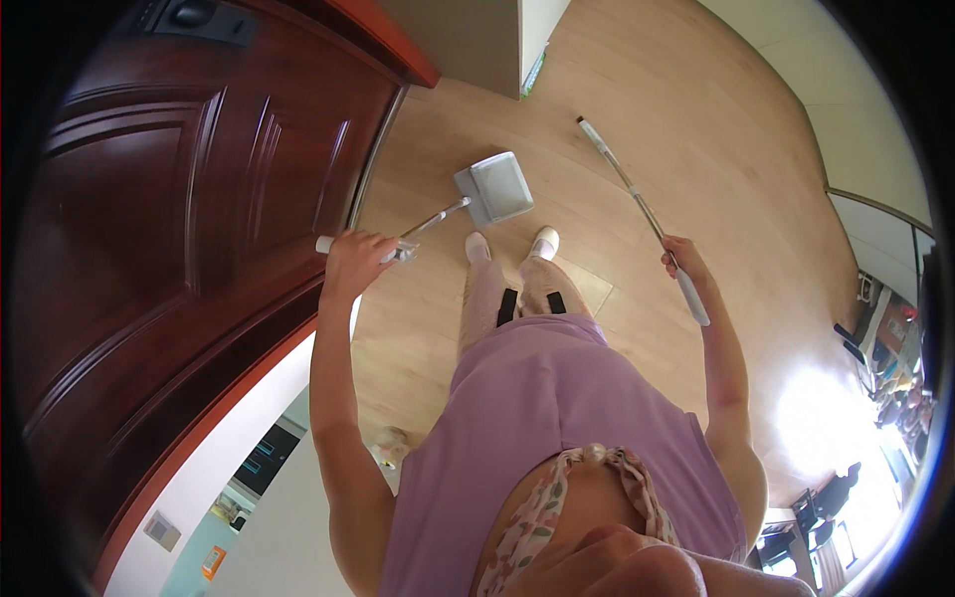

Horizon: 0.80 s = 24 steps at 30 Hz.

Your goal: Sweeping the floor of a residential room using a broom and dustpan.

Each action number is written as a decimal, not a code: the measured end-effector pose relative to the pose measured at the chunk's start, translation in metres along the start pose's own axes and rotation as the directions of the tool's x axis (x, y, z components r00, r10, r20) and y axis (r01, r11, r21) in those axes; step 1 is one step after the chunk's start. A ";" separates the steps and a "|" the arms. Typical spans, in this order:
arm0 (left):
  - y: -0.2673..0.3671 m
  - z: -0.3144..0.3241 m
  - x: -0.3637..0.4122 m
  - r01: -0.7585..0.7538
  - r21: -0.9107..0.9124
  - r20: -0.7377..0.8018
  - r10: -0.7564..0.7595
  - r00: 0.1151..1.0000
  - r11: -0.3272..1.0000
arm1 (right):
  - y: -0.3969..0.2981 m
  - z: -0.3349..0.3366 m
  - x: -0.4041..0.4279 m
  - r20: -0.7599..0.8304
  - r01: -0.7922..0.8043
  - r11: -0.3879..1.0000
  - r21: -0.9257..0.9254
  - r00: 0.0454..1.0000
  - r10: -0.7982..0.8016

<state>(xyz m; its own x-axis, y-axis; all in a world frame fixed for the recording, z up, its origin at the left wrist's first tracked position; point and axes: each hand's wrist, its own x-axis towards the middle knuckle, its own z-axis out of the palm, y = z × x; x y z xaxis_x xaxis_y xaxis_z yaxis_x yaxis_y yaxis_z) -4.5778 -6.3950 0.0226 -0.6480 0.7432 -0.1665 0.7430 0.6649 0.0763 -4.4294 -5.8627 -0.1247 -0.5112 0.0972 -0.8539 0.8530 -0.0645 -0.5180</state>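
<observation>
My left hand (357, 257) is wrapped around the white grip of a long-handled dustpan (506, 188). The grey-white pan is at floor level just beyond my feet, and a metal shaft joins it to the grip. Clear plastic film (406, 251) clings near the grip. In my right hand (688, 261) is a metal pole (647, 209) with a white handle end lying along my wrist. Its far end is a white section with a small dark tip, pointing away over the floor; whether it touches the floor I cannot tell, and no broom head shows.
A dark red panelled door (149, 194) stands close on my left, with a handle plate (201, 19) at its upper edge. A pale cabinet (477, 37) juts out ahead. Wood-look flooring (716, 142) spreads to the right, towards cluttered items (891, 351) and a bright window.
</observation>
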 end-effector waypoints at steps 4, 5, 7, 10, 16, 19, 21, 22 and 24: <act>-0.011 0.001 0.007 0.017 -0.005 -0.009 -0.017 1.000 1.000 | 0.000 0.034 0.005 0.074 0.019 0.999 -0.041 0.997 -0.016; -0.013 0.001 0.007 0.030 -0.016 -0.016 -0.031 0.999 0.999 | 0.001 0.046 0.007 0.078 0.002 0.999 -0.035 0.997 0.001; -0.017 0.009 0.007 0.017 -0.045 -0.054 -0.020 0.998 0.999 | 0.004 0.078 0.018 0.106 0.025 0.990 -0.137 0.994 -0.010; -0.016 0.017 0.005 -0.010 -0.064 -0.097 0.004 0.995 0.998 | 0.003 0.132 0.043 0.108 0.103 0.930 -0.352 0.992 -0.069; -0.015 0.022 -0.002 0.023 -0.023 -0.129 -0.026 0.991 0.999 | -0.026 0.183 0.085 0.238 0.174 0.732 -0.659 0.971 -0.018; -0.011 0.025 -0.001 0.040 0.002 -0.137 -0.040 0.990 0.999 | -0.037 0.192 0.089 0.315 0.274 0.555 -0.785 0.949 -0.022; -0.011 0.024 -0.002 0.047 0.012 -0.134 -0.045 0.990 0.999 | -0.052 0.207 0.073 0.238 0.161 0.625 -0.764 0.970 0.040; -0.011 0.025 -0.002 0.050 0.013 -0.140 -0.047 0.989 0.999 | -0.055 0.212 0.067 0.235 0.158 0.594 -0.788 0.971 0.053; -0.011 0.025 0.002 -0.004 0.001 -0.221 0.005 0.975 1.000 | -0.037 0.214 0.075 0.338 0.303 0.400 -0.865 0.941 0.019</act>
<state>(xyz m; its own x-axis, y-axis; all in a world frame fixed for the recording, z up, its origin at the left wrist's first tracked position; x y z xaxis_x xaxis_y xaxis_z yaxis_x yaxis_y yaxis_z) -4.5832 -6.4027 -0.0036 -0.6656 0.7443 0.0557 0.7461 0.6615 0.0758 -4.5218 -6.0656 -0.1803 -0.5002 -0.2456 -0.8303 0.2778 0.8627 -0.4225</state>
